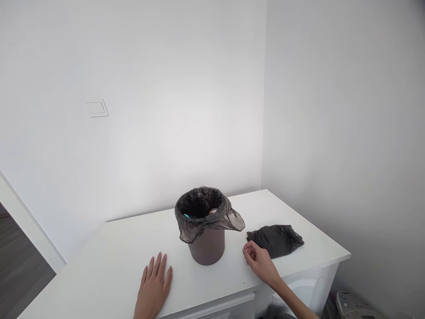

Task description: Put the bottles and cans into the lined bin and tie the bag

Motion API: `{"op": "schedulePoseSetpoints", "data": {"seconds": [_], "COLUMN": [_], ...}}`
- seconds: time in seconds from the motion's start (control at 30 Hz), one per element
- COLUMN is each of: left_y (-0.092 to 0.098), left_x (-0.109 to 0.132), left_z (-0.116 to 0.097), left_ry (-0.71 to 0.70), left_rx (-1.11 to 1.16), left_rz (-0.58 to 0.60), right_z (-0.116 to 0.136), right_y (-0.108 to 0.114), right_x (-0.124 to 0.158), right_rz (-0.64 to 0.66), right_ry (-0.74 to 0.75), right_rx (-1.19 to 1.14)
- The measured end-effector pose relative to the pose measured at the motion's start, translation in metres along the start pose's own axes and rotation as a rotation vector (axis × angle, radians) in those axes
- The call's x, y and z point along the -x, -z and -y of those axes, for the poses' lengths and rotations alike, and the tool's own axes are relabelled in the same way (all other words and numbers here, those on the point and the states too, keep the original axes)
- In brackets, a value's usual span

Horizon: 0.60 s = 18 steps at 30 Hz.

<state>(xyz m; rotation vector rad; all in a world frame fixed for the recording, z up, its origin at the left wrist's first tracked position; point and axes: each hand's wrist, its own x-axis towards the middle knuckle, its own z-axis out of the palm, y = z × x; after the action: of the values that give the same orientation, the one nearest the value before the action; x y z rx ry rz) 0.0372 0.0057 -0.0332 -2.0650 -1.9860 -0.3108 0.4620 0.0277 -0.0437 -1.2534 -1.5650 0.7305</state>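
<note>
A brown trash can (207, 248) stands upright on the white countertop, lined with a black trash bag (201, 223) whose edge is folded out over the rim and sticks out to the right. My left hand (154, 285) lies flat on the countertop, front left of the can, fingers stretched out and apart from it. To the right of the can, my right hand (259, 261) rests with its fingers curled in and thumb against them; nothing shows in it. Just behind that hand lies a folded black plastic bag (279, 239), partly covered by it.
Inside the can, a teal item (186, 216) and an orange-and-white item (213, 211) peek out. The white countertop (99, 270) meets the wall behind. A wall switch (98, 108) is at left. Below the counter's right end sits a grey device with buttons (353, 303).
</note>
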Motion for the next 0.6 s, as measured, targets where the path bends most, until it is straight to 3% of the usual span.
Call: {"op": "schedulePoseSetpoints", "data": {"seconds": [0.23,0.47,0.53,0.6], "left_y": [-0.002,0.008,0.012,0.014], "left_x": [-0.002,-0.004,-0.006,-0.008], "left_z": [0.003,-0.005,0.0,0.018], "left_ry": [0.003,-0.007,0.001,0.055], "left_rx": [0.005,0.038,0.035,0.006], "left_rz": [-0.007,0.037,0.067,0.097], "right_z": [0.002,0.004,0.004,0.004], "right_y": [0.001,0.004,0.005,0.005], "right_x": [-0.001,-0.001,-0.001,-0.001], "right_rz": [-0.004,-0.006,-0.008,-0.001], "right_ry": [-0.012,-0.016,-0.016,-0.01], "right_rx": [0.007,0.017,0.019,0.021]}}
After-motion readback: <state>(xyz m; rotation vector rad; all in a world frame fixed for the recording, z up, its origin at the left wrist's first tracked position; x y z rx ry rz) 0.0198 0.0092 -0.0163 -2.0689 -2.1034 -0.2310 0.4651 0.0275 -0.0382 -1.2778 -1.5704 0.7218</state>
